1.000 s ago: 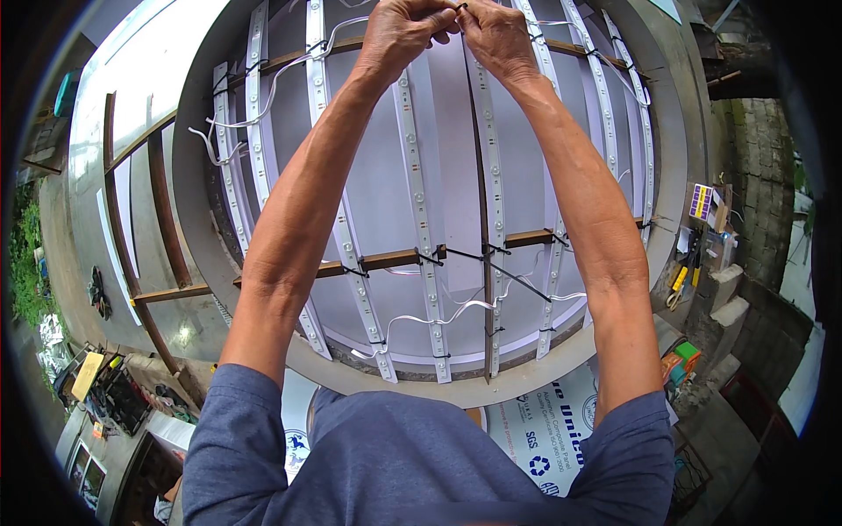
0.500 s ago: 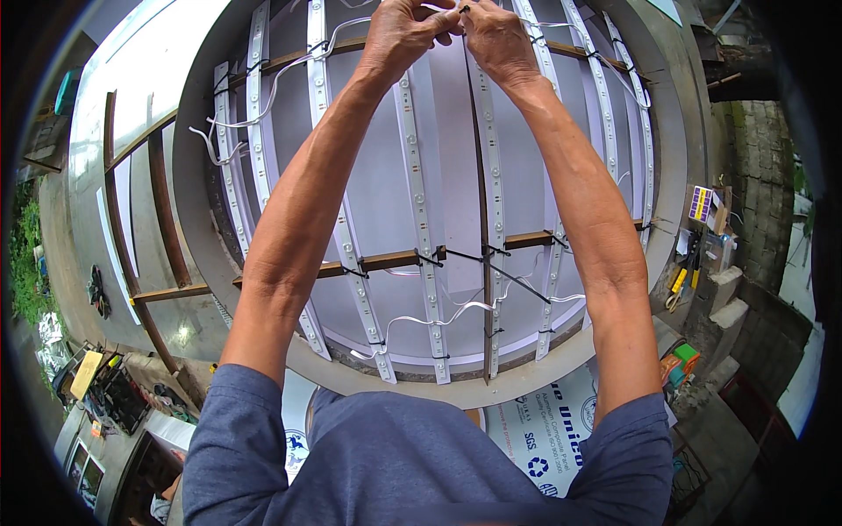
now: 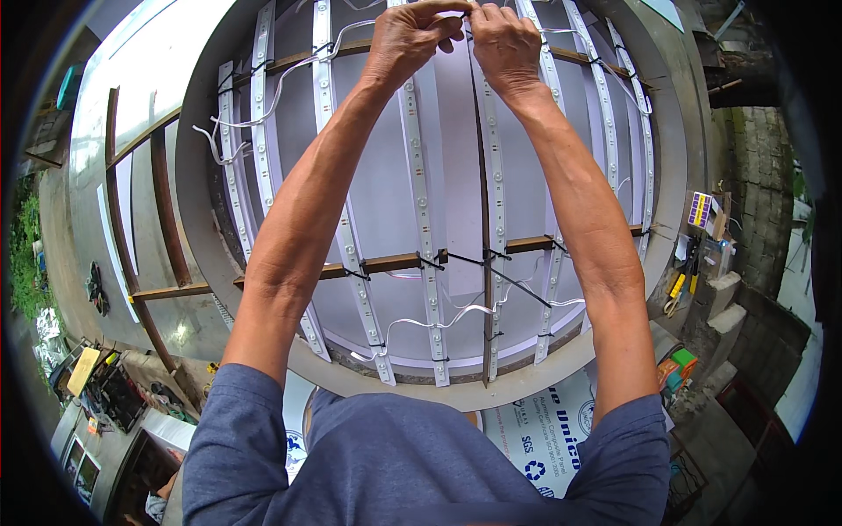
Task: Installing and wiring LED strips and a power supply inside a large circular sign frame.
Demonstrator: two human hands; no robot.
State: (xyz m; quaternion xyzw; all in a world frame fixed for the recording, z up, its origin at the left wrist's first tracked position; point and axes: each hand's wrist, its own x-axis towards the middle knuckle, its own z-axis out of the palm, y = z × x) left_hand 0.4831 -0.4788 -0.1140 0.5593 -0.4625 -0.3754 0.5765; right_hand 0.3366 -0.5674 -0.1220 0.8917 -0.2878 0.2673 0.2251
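My left hand (image 3: 409, 44) and right hand (image 3: 507, 51) meet at the far side of a round metal frame (image 3: 338, 379). Both are closed, fingertips pinching a small dark piece that looks like a black cable tie, mostly hidden by the fingers. They work above the far brown crossbar (image 3: 355, 47), near the upper ends of the middle LED strips. One white LED strip (image 3: 412, 140) runs down from beside my left hand, another (image 3: 492, 158) from below my right. Black ties bind strips to the near crossbar (image 3: 395, 262), where one long tie tail (image 3: 526, 289) sticks out.
White wires (image 3: 430, 323) loop between strips, with loose ends (image 3: 210, 140) at the left. A rusty metal frame (image 3: 162, 210) lies left on the sheet surface. Yellow-handled tools (image 3: 677, 285) hang at the right. Printed panel sheet (image 3: 535, 430) lies beneath the near rim.
My right hand has turned, its knuckles now more on top and its fingers curled tighter. My left index finger reaches further toward it. The view has shifted slightly.
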